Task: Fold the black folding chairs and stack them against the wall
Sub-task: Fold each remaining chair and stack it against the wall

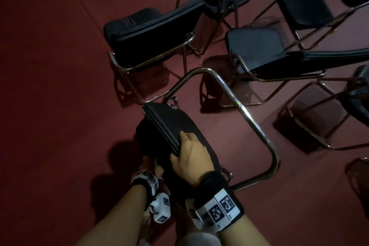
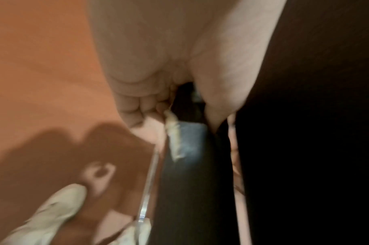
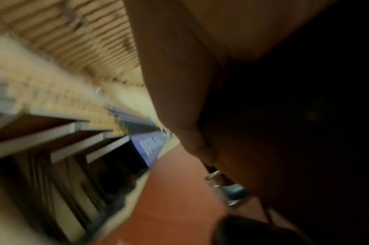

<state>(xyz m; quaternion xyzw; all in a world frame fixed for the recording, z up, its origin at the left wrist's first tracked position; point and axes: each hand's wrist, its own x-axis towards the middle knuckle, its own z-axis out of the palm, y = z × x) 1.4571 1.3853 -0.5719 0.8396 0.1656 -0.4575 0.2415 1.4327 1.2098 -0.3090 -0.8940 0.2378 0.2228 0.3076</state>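
A black folding chair [image 1: 171, 126] with a chrome tube frame [image 1: 249, 118] stands tilted just in front of me on the red carpet. My right hand [image 1: 189, 154] lies over the top edge of its black pad, fingers wrapped round the far side. My left hand [image 1: 148, 166] is mostly hidden behind the pad; in the left wrist view its fingers [image 2: 135, 106] curl round the near edge of the padded part [image 2: 187, 165]. In the right wrist view my right hand [image 3: 179, 82] is a dark blur against black padding.
Several unfolded black chairs stand close ahead: one at centre left [image 1: 149, 34], one at centre right [image 1: 259, 46], others behind and at the right edge [image 1: 303, 4]. Open red carpet [image 1: 50, 66] lies to the left. My pale shoes [image 2: 53, 212] show below the chair.
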